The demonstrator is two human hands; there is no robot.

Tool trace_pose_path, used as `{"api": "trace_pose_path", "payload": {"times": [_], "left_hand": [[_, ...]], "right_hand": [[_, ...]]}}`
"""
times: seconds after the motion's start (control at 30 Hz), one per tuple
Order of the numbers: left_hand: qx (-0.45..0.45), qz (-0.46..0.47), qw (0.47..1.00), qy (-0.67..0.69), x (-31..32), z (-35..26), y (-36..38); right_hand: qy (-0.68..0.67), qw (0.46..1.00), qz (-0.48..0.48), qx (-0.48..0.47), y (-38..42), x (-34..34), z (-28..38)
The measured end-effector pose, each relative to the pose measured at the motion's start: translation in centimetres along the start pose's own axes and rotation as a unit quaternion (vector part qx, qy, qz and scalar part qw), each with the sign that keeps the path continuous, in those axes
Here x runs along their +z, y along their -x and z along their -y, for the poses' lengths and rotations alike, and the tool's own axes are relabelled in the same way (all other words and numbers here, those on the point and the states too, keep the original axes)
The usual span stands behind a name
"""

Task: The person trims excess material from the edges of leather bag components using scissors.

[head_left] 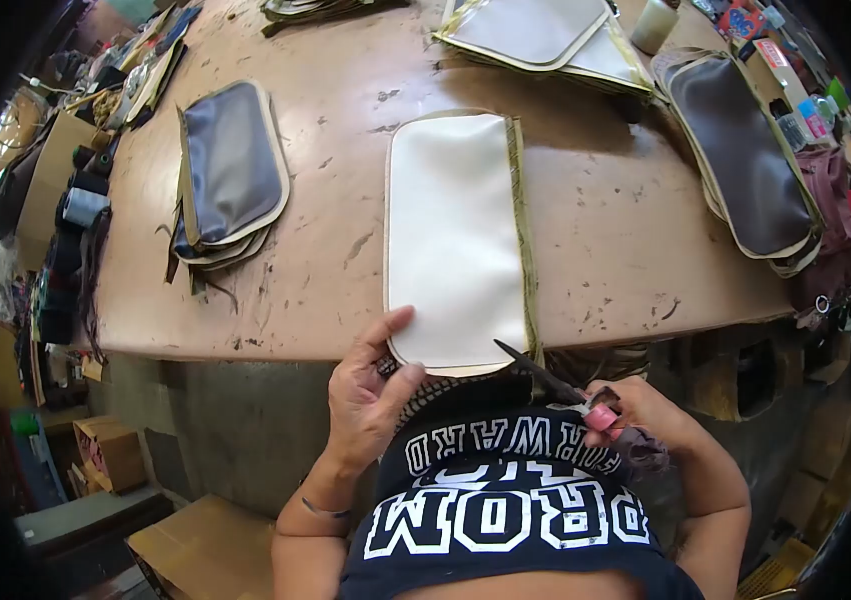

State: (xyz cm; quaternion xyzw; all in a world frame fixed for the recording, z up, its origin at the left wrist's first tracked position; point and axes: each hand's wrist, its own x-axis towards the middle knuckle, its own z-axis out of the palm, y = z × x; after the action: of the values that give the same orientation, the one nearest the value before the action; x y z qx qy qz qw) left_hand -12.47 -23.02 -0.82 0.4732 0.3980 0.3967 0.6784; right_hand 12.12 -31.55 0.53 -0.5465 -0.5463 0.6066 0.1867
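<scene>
A white rounded panel [455, 240] with an olive fabric strip down its right side lies on the table, its lower end reaching past the front edge. My left hand [370, 390] pinches its lower left corner between thumb and fingers. In my right hand [635, 408] is a pair of scissors [535, 374], their handles wrapped in pink and greyish cloth. The dark blades point up and left, the tip right at the panel's lower right corner and the olive strip.
A stack of dark panels [235, 160] lies on the table [330, 200] at left, another dark stack [740, 150] at right. White panels [525, 30] and a bottle [654, 25] are at the back. Thread spools [83, 207] line the left edge; cardboard boxes [110, 453] stand below.
</scene>
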Motion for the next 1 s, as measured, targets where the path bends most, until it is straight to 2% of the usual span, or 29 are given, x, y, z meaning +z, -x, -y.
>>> {"api": "trace_pose_path", "payload": {"times": [0.03,0.07,0.2,0.23,0.3,0.33,0.4,0.5,0.53,0.63,0.73,0.83,0.93,1.0], "left_hand": [[-0.031,-0.003,0.999,0.01,-0.4,-0.1,0.1],[-0.006,0.011,1.0,-0.013,-0.7,-0.1,0.1],[0.011,0.023,0.995,-0.091,-0.3,-0.3,0.1],[0.007,0.022,0.996,-0.084,-0.2,-0.5,0.2],[0.012,0.021,0.997,-0.069,-0.1,-0.5,0.1],[0.02,0.021,0.998,-0.059,0.0,-0.4,0.0],[0.021,0.025,0.998,-0.052,0.0,-0.5,0.0],[0.009,0.038,0.998,-0.058,-0.4,-0.6,-0.1],[0.012,0.042,0.997,-0.057,-0.6,-0.5,-0.2],[0.011,0.039,0.999,-0.035,-0.5,-0.4,-0.3],[-0.003,0.043,0.999,-0.014,-0.6,-0.7,-0.4],[-0.012,0.055,0.998,-0.009,-1.0,-0.5,-0.4],[-0.008,0.057,0.998,-0.012,-1.2,-0.4,-0.5],[-0.011,0.056,0.998,-0.006,-1.3,-0.4,-0.5]], "right_hand": [[-0.022,1.0,0.005,0.009,0.0,0.1,0.1],[0.045,0.998,0.039,0.002,-0.1,-0.2,0.5],[0.007,0.985,0.147,-0.094,-0.9,-0.2,-0.4],[0.006,0.98,0.19,-0.06,-1.1,-0.5,-0.7],[0.037,0.976,0.209,-0.043,-1.7,-0.4,-1.6],[-0.069,0.973,0.221,0.012,-1.9,-0.2,-2.1],[-0.276,0.924,0.236,0.122,-2.3,0.1,-2.7],[-0.328,0.899,0.254,0.138,-2.3,-0.4,-2.9],[-0.232,0.925,0.244,0.175,-2.6,-0.5,-1.0],[-0.315,0.9,0.21,0.214,-2.6,-0.5,-1.1],[-0.239,0.923,0.244,0.177,-3.4,-0.7,-0.2],[-0.242,0.929,0.23,0.162,-3.6,-0.8,0.3],[-0.254,0.906,0.247,0.231,-3.9,-1.2,1.1],[-0.249,0.909,0.243,0.23,-3.9,-1.1,0.5]]}}
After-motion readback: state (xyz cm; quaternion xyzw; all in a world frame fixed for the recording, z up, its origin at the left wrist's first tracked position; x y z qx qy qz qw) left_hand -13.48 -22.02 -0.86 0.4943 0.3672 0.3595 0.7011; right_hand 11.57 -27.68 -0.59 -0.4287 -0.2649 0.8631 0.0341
